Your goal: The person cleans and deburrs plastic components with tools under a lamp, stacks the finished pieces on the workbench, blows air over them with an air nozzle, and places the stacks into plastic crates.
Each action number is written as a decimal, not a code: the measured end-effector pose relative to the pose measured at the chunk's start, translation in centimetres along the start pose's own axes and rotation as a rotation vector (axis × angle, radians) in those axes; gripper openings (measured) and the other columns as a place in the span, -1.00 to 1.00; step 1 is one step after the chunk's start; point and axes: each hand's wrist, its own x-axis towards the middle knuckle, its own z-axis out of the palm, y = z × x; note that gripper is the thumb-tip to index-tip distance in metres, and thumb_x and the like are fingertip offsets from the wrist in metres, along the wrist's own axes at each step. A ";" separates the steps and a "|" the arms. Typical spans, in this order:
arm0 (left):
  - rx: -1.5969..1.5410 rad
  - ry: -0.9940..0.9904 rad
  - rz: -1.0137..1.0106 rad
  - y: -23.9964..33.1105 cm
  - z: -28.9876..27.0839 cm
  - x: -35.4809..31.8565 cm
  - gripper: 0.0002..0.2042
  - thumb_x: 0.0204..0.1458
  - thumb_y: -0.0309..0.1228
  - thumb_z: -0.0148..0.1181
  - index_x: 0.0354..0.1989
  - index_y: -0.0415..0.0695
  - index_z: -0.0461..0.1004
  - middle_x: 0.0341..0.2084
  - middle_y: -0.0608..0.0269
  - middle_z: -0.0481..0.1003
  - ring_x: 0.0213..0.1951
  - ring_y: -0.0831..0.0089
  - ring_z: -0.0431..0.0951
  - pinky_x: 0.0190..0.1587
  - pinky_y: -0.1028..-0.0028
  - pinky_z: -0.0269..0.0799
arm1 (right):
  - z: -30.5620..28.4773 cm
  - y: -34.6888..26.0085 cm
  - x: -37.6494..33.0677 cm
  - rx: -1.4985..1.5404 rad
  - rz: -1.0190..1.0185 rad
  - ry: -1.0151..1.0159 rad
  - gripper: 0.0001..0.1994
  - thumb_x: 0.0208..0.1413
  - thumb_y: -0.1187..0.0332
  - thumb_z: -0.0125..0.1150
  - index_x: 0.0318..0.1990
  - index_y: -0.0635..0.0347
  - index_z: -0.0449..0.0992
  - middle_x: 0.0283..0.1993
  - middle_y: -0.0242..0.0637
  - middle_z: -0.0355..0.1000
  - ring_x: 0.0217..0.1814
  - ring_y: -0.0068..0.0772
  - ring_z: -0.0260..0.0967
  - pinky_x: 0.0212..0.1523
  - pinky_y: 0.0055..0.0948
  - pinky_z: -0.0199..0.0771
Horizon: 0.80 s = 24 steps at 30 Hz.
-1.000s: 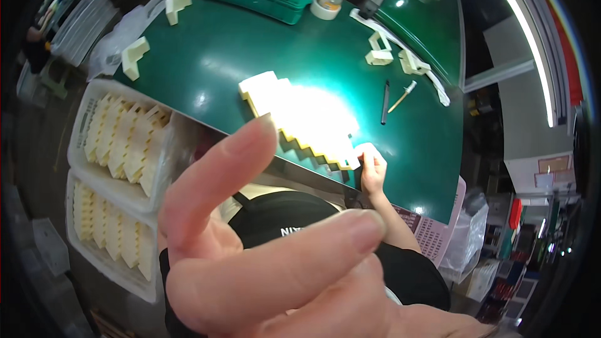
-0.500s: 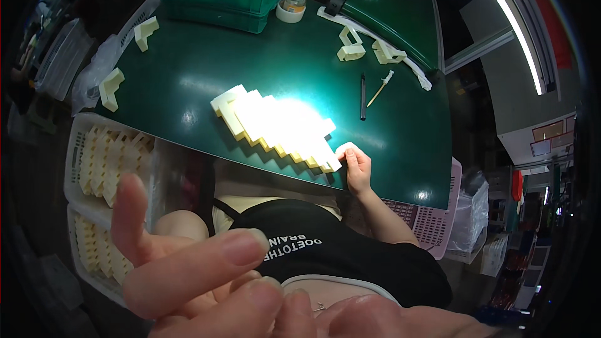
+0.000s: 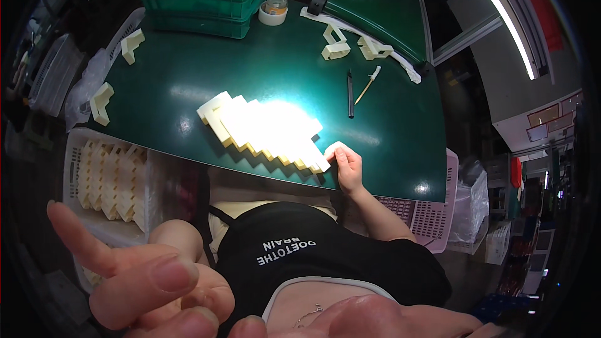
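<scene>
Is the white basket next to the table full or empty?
Mostly full. The white basket holds rows of cream plastic pieces standing side by side; its near end is hidden behind the left hand.

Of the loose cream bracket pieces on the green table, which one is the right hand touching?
The small cream piece at the right end of the stepped row, under the right hand; the others lie apart along the table's edges.

Row of cream plastic parts: stepped, overlapping like fallen dominoes, lying diagonally on green table, running from upper left to near edge, glare washing out middle; last piece at right end touched by fingertips.
</scene>
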 end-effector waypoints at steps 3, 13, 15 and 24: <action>-0.071 -0.392 -0.131 -0.9 -3.0 1.7 -0.83 0.07 -0.16 -0.01 -0.49 0.13 0.40 -0.46 0.61 0.34 -0.20 0.50 0.60 0.44 -0.09 -0.31 | -0.4 0.1 -0.1 -0.025 -0.007 0.011 -0.66 0.37 0.30 -0.16 -0.39 0.34 0.42 -0.38 -0.32 0.38 -0.31 -0.56 0.29 -0.19 -0.57 0.28; -0.220 -0.027 0.757 -8.9 -5.8 -0.6 -0.71 0.10 -0.58 -0.14 -0.17 0.24 0.23 -0.21 0.40 0.24 -0.21 0.40 0.42 0.15 -0.30 0.09 | 0.1 -0.5 0.4 -0.018 -0.002 -0.007 -0.68 0.35 0.34 -0.13 -0.42 0.34 0.43 -0.39 -0.34 0.37 -0.32 -0.56 0.28 -0.22 -0.56 0.27; -0.179 0.269 0.684 -9.4 -5.9 -1.9 -0.66 0.08 -0.51 -0.07 -0.15 0.42 0.30 -0.32 0.56 0.27 -0.25 0.51 0.40 0.14 -0.06 0.17 | 0.2 -0.6 0.2 -0.043 -0.003 -0.007 -0.65 0.36 0.34 -0.18 -0.43 0.34 0.41 -0.40 -0.33 0.37 -0.34 -0.57 0.28 -0.23 -0.58 0.27; -0.388 -0.220 0.298 -4.8 2.3 -0.2 -0.83 -0.09 -0.45 0.18 -0.37 0.19 0.39 -0.32 0.30 0.29 -0.36 0.37 0.47 0.08 -0.06 0.37 | 0.4 0.4 -0.4 0.028 0.014 0.036 -0.66 0.37 0.31 -0.14 -0.41 0.31 0.41 -0.42 -0.40 0.37 -0.35 -0.62 0.28 -0.25 -0.60 0.28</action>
